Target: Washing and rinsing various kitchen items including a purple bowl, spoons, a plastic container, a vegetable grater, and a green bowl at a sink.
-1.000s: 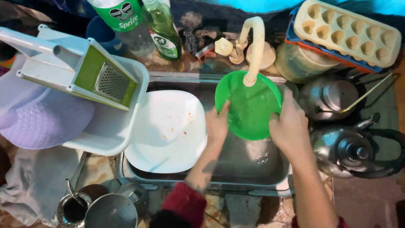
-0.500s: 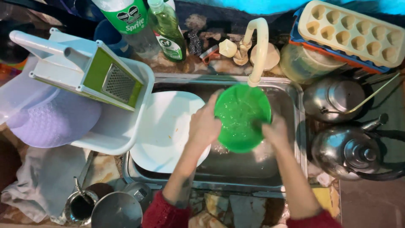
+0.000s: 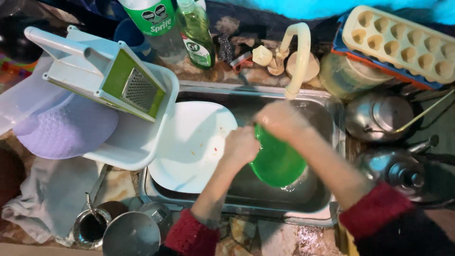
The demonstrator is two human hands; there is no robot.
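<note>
Green plastic, a round bowl (image 3: 277, 161), is held tilted over the steel sink (image 3: 332, 142), below the cream tap (image 3: 297, 57). It is gripped by both hands: the left hand (image 3: 241, 146) is closed on its left rim, and the right hand (image 3: 279, 121), blurred by motion, is pressed over its upper edge, fingers seemingly curled around it. The step in hand appears to be the washing or rinsing of this bowl. A firm hold on the wet rim would likely be called for as the bowl is turned, since wet plastic can slip.

Being round, the bowl has no true long axis; it is seen as an oval stretched from upper left to lower right, and the side shown looks to be the outside, with the opening turned away toward the basin.

Just left of it, 1 white plate (image 3: 192, 144) with food specks is leaned in the sink. 2 steel kettles (image 3: 379, 116) are set on the surface to the right, and a grater (image 3: 135, 90) rests over a white tub (image 3: 137, 142).
</note>
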